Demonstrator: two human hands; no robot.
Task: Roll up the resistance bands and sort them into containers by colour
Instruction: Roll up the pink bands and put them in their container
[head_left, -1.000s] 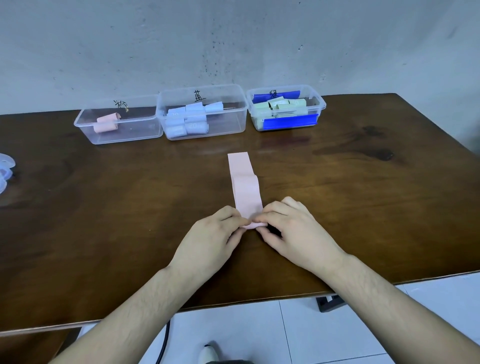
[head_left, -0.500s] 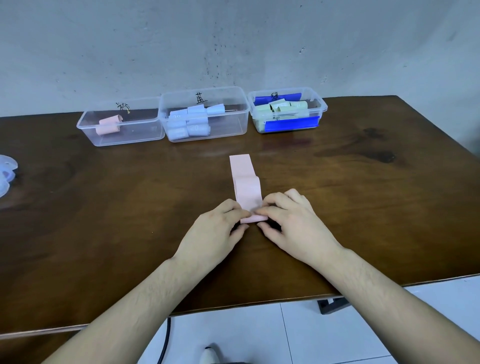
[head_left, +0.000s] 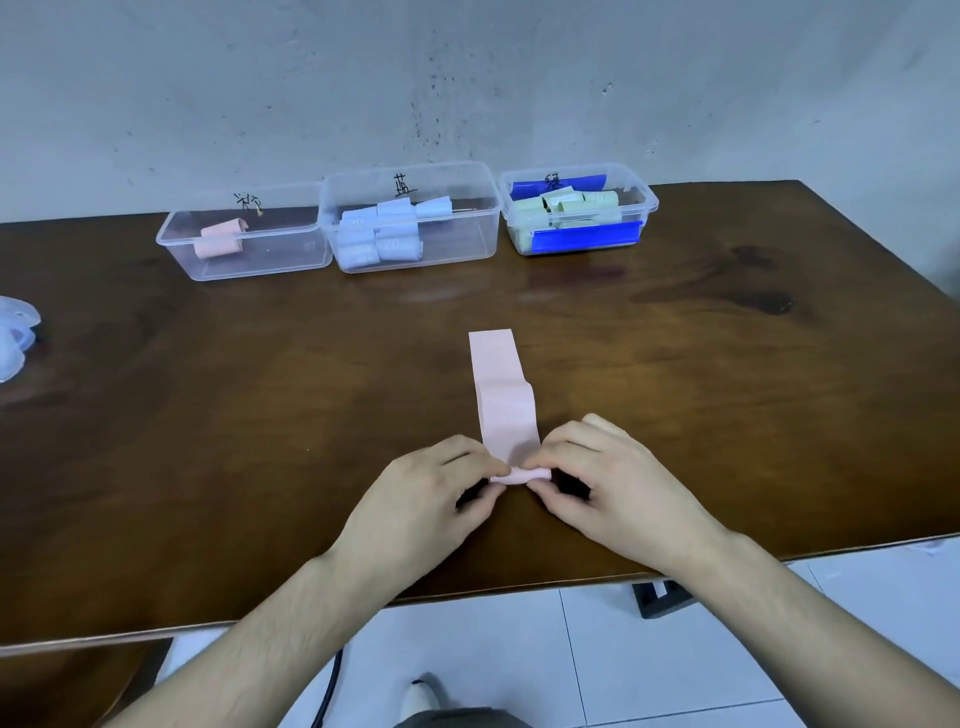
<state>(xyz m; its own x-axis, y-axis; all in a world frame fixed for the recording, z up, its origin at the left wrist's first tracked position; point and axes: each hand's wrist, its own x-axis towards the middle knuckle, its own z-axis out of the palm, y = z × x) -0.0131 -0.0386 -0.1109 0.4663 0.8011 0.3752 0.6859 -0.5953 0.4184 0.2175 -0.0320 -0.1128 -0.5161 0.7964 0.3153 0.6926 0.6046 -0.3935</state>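
The rolled near end of a pink band (head_left: 506, 410) is being pinched by the curled fingers of the left hand (head_left: 426, 504) and the right hand (head_left: 618, 488) on the wooden table (head_left: 208, 441); the rest is lying flat, pointing away. Farther back, three clear tubs are standing side by side: pink rolls (head_left: 221, 239), pale blue rolls (head_left: 382, 234), green rolls (head_left: 569, 208). Handwritten lid marks are not being resolved legibly.

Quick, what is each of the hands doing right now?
Left hand: pinching the rolled near end of the pink band.
Right hand: pinching the same rolled end.
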